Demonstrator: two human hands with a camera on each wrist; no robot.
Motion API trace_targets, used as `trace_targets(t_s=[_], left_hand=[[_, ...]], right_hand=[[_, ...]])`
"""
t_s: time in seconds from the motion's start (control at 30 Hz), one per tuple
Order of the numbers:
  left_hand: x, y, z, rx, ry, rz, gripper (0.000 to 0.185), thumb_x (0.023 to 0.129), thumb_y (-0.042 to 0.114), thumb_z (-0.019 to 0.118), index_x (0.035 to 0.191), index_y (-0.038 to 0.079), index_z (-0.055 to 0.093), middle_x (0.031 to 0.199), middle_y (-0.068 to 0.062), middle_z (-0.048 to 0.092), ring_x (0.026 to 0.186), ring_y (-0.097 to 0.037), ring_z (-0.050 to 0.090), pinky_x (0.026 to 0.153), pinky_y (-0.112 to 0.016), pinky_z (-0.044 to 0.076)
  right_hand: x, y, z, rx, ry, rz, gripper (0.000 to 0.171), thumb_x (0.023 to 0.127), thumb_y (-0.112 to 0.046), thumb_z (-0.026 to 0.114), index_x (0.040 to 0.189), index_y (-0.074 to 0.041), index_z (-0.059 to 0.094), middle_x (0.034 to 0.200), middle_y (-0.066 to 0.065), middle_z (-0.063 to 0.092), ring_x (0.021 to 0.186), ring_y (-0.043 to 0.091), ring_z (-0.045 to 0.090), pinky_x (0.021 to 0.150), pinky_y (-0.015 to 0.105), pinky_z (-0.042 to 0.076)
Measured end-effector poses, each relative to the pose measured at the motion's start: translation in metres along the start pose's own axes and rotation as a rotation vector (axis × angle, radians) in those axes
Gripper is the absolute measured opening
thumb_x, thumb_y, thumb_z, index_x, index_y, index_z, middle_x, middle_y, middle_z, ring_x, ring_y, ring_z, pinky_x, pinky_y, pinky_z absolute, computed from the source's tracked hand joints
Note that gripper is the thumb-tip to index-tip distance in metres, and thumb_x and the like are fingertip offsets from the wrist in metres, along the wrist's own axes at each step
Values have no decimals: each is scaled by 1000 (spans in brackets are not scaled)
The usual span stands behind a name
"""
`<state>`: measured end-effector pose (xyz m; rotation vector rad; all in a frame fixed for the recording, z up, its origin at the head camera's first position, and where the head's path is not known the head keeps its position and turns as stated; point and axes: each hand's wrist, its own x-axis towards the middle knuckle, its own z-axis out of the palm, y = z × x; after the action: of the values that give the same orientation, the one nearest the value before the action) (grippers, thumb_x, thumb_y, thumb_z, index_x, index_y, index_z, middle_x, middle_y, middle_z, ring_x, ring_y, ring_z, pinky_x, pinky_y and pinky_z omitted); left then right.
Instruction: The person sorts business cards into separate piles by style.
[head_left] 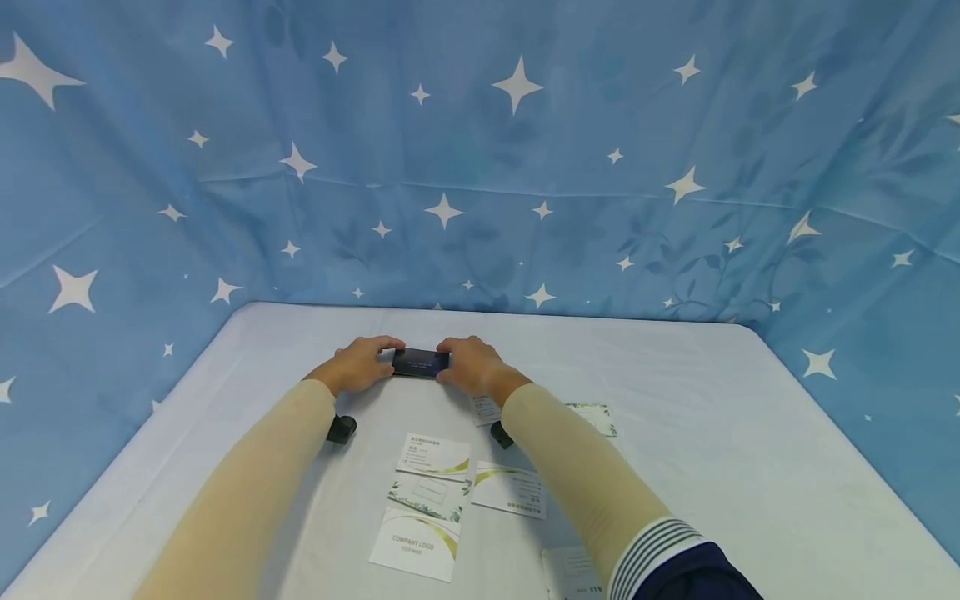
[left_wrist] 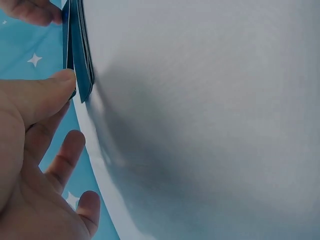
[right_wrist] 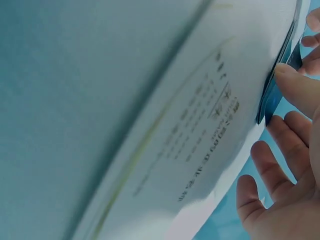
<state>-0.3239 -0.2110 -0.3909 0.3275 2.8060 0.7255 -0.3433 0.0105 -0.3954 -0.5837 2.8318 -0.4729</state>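
Observation:
Near the far edge of the white table, both hands hold dark blue business cards [head_left: 420, 363] between them. My left hand [head_left: 360, 364] pinches a card at the left end between thumb and forefinger, its other fingers loosely spread. At the right end, my right hand [head_left: 471, 365] grips with its thumb [right_wrist: 295, 85] on the near face and fingers behind. In the left wrist view, one dark card [left_wrist: 68, 37] stands slightly apart from several layered dark cards [left_wrist: 82, 55] beside it.
On the table [head_left: 697, 467], white cards with gold curves [head_left: 433, 457] and a leaf-patterned card [head_left: 429, 495] form a column above a company logo card [head_left: 415, 544]. Another gold-curved card [head_left: 510, 489] lies right of them. A second leafy card [head_left: 597, 418] is partly behind the right sleeve [head_left: 577, 467].

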Motion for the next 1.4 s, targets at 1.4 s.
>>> trace_targets(t_s=[1.4], left_hand=[[-6,17,-8,31,36,-69,59,98,24,66,151,12,45,148,-20,46,140,-44,31,108,-66,20]], right_hand=[[-15,10,-18,162,21,-87,58,94,-31,72,145,-13,52,149,6,50,137,27,44,111,44,34]])
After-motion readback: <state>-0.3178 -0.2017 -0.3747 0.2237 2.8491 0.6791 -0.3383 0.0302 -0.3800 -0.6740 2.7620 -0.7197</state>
